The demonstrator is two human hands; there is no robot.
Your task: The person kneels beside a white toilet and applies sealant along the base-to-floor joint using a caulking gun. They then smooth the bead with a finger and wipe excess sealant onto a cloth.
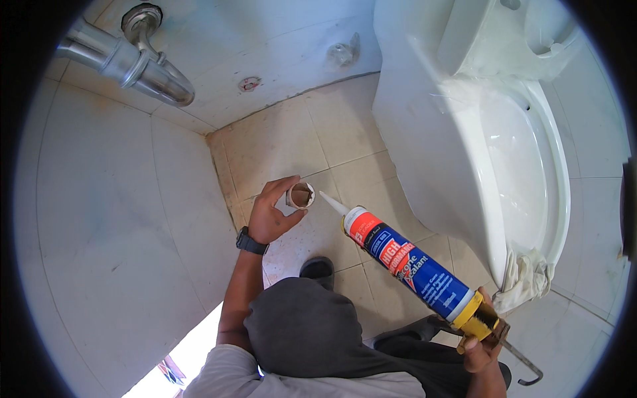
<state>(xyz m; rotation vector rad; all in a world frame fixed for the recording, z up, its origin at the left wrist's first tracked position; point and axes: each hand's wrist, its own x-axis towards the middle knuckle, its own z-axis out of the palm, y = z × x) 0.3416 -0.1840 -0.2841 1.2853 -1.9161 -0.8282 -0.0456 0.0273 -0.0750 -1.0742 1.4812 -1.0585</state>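
Note:
My left hand pinches a short, hollow, off-white pipe piece by its sides, its round opening facing up. A dark watch is strapped round that wrist. In my right hand is a caulking gun with a yellow frame and a hooked metal rod sticking out behind. A blue, red and white sealant cartridge lies in the gun. Its pale tapered nozzle points at the pipe piece, with a small gap between tip and rim. Part of the gun's handle and trigger is hidden.
A white ceramic toilet fills the right side, a pale cloth draped at its near end. Chrome drain piping juts from the upper left wall. Low on the wall sits a round outlet. Beige tiles cover the floor.

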